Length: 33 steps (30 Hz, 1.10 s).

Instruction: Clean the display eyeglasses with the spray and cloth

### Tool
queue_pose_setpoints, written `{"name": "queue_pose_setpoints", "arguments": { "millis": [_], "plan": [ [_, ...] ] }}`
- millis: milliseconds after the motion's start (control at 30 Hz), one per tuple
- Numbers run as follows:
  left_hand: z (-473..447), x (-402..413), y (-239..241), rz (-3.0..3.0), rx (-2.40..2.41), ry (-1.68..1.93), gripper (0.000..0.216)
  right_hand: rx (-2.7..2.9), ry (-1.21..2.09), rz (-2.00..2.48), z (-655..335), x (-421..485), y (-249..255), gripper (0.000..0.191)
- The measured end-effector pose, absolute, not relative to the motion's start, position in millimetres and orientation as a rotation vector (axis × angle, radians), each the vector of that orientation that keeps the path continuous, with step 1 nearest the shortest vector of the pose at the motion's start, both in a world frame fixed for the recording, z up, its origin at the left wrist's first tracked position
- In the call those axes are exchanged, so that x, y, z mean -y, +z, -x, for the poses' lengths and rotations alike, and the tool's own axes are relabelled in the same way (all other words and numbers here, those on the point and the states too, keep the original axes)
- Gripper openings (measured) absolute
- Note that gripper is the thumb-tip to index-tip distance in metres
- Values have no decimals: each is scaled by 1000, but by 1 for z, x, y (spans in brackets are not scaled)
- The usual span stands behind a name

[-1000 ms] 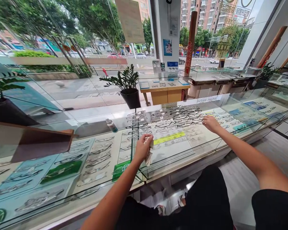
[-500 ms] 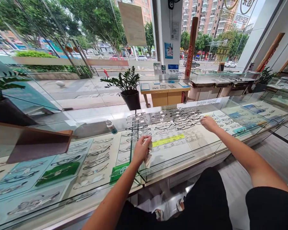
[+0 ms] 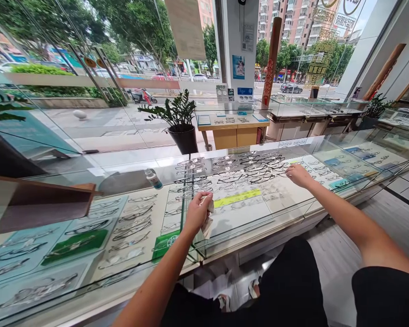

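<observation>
My left hand [image 3: 198,211] is closed around a crumpled pale cloth [image 3: 207,225], which hangs below the fingers over the glass counter [image 3: 231,227]. Farther right, my right hand [image 3: 298,175] has its fingers pinched at the right end of the rows of eyeglasses [image 3: 259,174]. The fingertips are at the end of one dark-rimmed pair, whose exact outline is hard to make out. Several eyeglasses with dark or thin rims lie in columns on the glass top, between and beyond my hands. A small bottle [image 3: 153,178] with a white cap stands left of them.
Under the glass lie more eyeglasses [image 3: 136,222], a yellow strip [image 3: 236,198] and green cards [image 3: 75,246]. A brown wooden panel [image 3: 42,204] juts over the counter at left. Beyond stand a potted plant [image 3: 182,131] and a small display table [image 3: 236,131].
The view has shifted slightly, so the counter and bottle appear a little farther left and the window scene higher. Both hands keep nearly the same place and grip.
</observation>
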<state>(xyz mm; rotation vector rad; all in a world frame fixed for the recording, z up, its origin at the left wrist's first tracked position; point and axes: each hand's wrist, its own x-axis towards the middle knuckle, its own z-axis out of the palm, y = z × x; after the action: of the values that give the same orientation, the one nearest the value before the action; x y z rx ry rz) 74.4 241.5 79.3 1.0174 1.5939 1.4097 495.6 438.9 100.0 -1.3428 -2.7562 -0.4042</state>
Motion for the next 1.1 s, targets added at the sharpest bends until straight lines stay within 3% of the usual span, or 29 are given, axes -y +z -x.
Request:
{"name": "queue_pose_setpoints", "arguments": {
  "millis": [300,500,1100],
  "plan": [
    [-74,-241,78,-1014,-1592,1413,60,2652,-420,1466,-489,-463,122,28],
    [-73,-241,75,-1010,-1587,1426,55,2711,-389,1514,-477,-492,122,19],
    [-74,-239,78,-973,-1597,1411,55,2819,-392,1421,-476,-498,129,22]
  ]
}}
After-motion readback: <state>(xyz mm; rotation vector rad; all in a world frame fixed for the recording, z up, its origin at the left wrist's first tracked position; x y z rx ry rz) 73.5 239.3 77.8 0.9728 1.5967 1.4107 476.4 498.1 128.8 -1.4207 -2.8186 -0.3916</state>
